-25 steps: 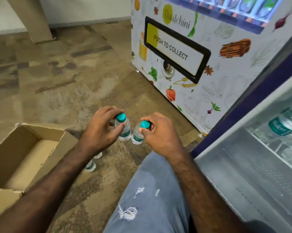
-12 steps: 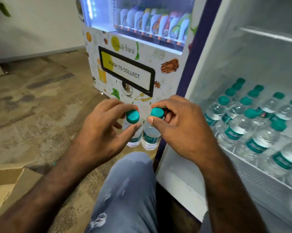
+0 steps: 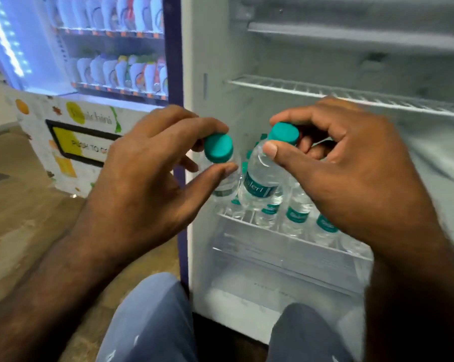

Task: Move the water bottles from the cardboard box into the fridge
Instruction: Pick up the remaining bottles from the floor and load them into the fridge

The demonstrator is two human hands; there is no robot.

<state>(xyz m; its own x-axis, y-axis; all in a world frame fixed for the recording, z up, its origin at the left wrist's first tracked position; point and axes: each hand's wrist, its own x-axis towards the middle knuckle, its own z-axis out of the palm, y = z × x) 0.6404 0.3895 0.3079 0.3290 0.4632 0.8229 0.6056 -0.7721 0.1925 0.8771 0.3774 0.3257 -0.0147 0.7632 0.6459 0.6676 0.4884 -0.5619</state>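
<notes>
I am carrying two bottles at once toward the open fridge (image 3: 213,61), one per hand. The left hand (image 3: 142,178) is pinching the left bottle (image 3: 224,184) just under its teal cap (image 3: 218,148), fingers above and thumb below. The right hand (image 3: 351,173) is pinching the right bottle (image 3: 260,184) at the neck below its cap (image 3: 284,134), thumb in front and fingers curled behind.

Both bottles are hanging by their necks, the two bodies close side by side, the right one tilted. They are hovering over the front left corner of the wire shelf (image 3: 246,222), where a group of stored bottles (image 3: 296,212) is already standing. The upper wire rack (image 3: 325,91) is bare where I can see it.

My judgement on doing this well: I am advising setting them down one at a time, bases flat on the rails, into the free strip at the shelf's left front. Neck pinches let the bodies swing, so I am favouring a slow descent, squaring the right bottle upright before letting go. Risk: knocking the front row of standing bottles.
</notes>
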